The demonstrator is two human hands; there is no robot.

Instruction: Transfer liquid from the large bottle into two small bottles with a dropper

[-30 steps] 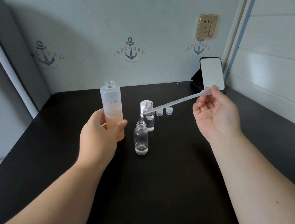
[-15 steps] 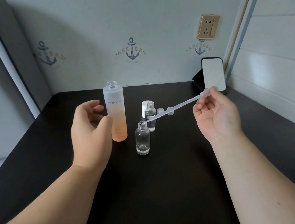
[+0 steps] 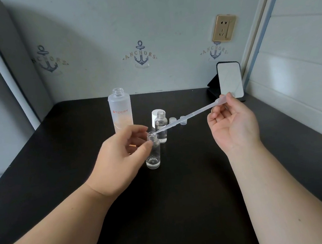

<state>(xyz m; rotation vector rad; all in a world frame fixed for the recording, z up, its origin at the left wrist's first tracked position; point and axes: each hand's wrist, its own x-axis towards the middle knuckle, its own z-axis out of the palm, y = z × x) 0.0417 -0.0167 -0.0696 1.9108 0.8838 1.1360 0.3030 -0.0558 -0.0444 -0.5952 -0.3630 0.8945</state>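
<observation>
1. Blue-grey wallpaper with anchor pictures (image 3: pixel 141 55) stands behind a black table (image 3: pixel 71 148), and a gold wall socket (image 3: pixel 224 28) sits up on the right.
2. At the back left of the things stands the large bottle (image 3: pixel 120 111), tall and frosted, with its top open and peach-colored liquid low inside.
3. Next comes the left hand (image 3: pixel 120 159). Its fingers curl loosely beside the neck of the near small bottle (image 3: pixel 153 153). The thumb tip looks as if it touches the glass, but I cannot tell if the hand really holds it.
4. That near small bottle has only a little liquid at the bottom. The far small bottle (image 3: pixel 161 127) stands just behind it, in front of a white cap (image 3: pixel 154 117).
5. Two little caps (image 3: pixel 172 120) lie to the right of the bottles.
6. A clear plastic dropper (image 3: pixel 186 118) slants down to the left, and its tip sits right at the near bottle's mouth.
7. The right hand (image 3: pixel 233 123) is raised with the palm facing the camera, and pinches the dropper's bulb between thumb and fingers.
8. A small mirror (image 3: pixel 230 81) leans in the back right corner.
9. To do this step well, I think the left hand should hold the little bottle steady, and the right hand should squeeze slowly so the drops fall inside.
</observation>
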